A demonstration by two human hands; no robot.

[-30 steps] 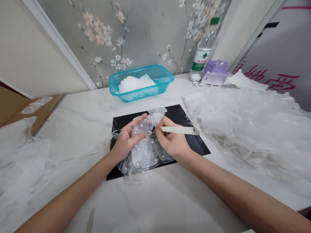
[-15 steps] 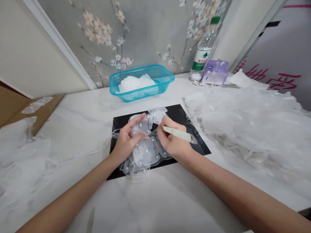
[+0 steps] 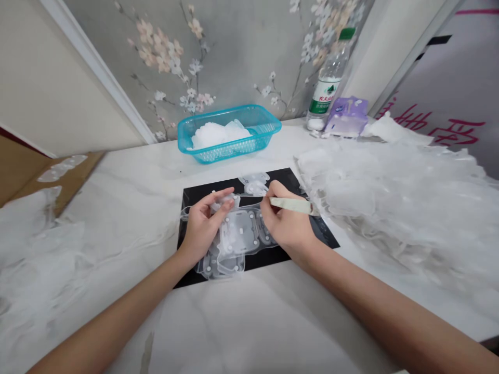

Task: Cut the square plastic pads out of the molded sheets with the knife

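Observation:
On a black sheet (image 3: 273, 257) lie several clear, thin plastic pieces (image 3: 239, 231) with small round white dots. My left hand (image 3: 205, 221) is at the sheet's left part, thumb and fingers closed on a small translucent piece (image 3: 236, 201). In my right hand (image 3: 286, 221) is a pale, slim tool (image 3: 292, 205), its back end pointing right. The tool's tip is hidden by my fingers. A thin clear strand runs between the two hands. More clear pieces (image 3: 254, 183) rest at the sheet's top edge.
Behind the sheet stands a blue basket (image 3: 234, 156) holding white translucent pieces. A large heap of clear plastic (image 3: 405, 192) covers the right side, another pile (image 3: 35, 249) the left. A bottle (image 3: 325, 88) and a purple packet (image 3: 346, 117) stand at the back; cardboard (image 3: 74, 179) is at left.
The large clear piece under my left hand has gone from view there; a smaller one is between its fingers. My right hand has moved slightly right, and the lower pieces have shifted.

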